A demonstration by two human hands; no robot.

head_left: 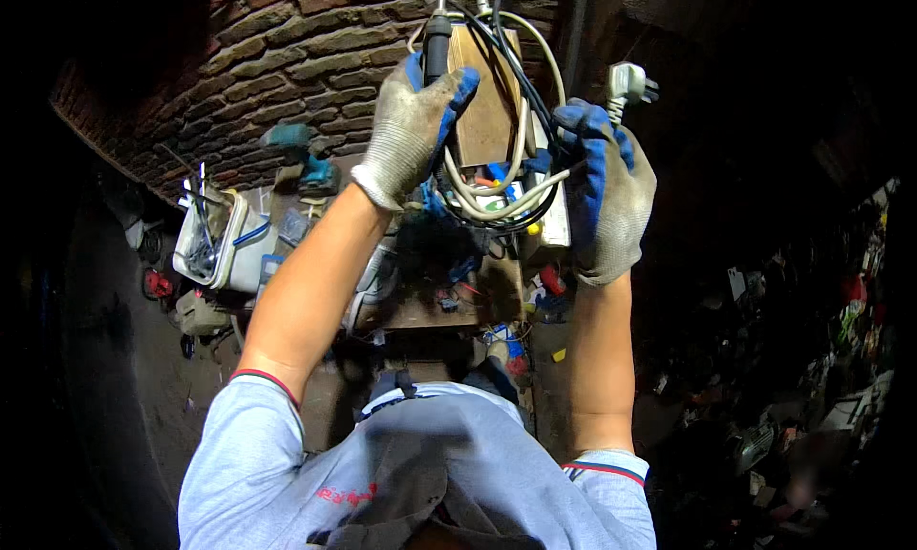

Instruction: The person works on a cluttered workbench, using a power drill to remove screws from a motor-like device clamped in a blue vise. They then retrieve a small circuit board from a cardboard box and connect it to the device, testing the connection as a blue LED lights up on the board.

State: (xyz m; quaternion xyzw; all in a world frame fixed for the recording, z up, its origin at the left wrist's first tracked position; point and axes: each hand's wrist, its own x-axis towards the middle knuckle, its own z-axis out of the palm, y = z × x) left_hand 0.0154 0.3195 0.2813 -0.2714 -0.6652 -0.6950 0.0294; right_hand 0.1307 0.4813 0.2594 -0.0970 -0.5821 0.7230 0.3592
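Both my hands wear grey-white work gloves with blue palms. At the upper middle, my left hand (pixel 417 111) is closed around a black-handled tool (pixel 437 46) whose thin metal shaft points up; whether it is a screwdriver or a soldering iron is unclear. My right hand (pixel 611 182) grips a pale power cord, with its plug (pixel 628 82) sticking up above the fingers. Between the hands hang loops of pale cord (pixel 522 204) and black cable (pixel 511 53). Behind the loops is a brown wooden board (pixel 484 96). Parts of the cords are hidden by the gloves.
A brick wall (pixel 325 44) rises ahead. On the left are a teal power tool (pixel 313 168) and a white tub (pixel 229 240) holding tools. Small parts litter the low bench (pixel 420 311) below my hands. Mixed scrap (pixel 764 407) is heaped at the right.
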